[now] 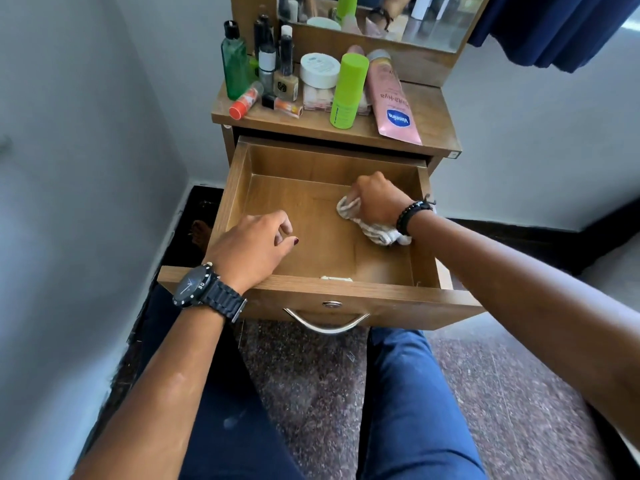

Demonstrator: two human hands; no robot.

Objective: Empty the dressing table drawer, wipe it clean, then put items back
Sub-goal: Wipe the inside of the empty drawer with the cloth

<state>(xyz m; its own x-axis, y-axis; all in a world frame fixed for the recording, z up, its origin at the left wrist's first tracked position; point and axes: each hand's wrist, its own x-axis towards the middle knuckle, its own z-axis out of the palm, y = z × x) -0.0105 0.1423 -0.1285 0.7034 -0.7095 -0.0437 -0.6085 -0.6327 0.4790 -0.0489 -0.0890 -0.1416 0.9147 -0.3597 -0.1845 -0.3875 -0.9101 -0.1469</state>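
The wooden drawer (311, 216) of the dressing table is pulled out and holds no items. My right hand (377, 199) grips a crumpled white cloth (374, 228) pressed on the drawer floor at the right side. My left hand (252, 244), with a black watch on the wrist, hangs over the drawer's front left corner with loosely curled fingers and holds nothing. On the table top (426, 112) stand a green bottle (234, 64), a lime green can (348, 90), a white jar (319, 69), a pink lotion bottle (391, 102) lying down and several small cosmetics.
A mirror (398, 15) rises behind the table top. A white wall stands at the left, a blue curtain (554, 26) hangs at the upper right. My knees in blue trousers (408, 393) are under the drawer's metal handle (325, 323), above a speckled floor.
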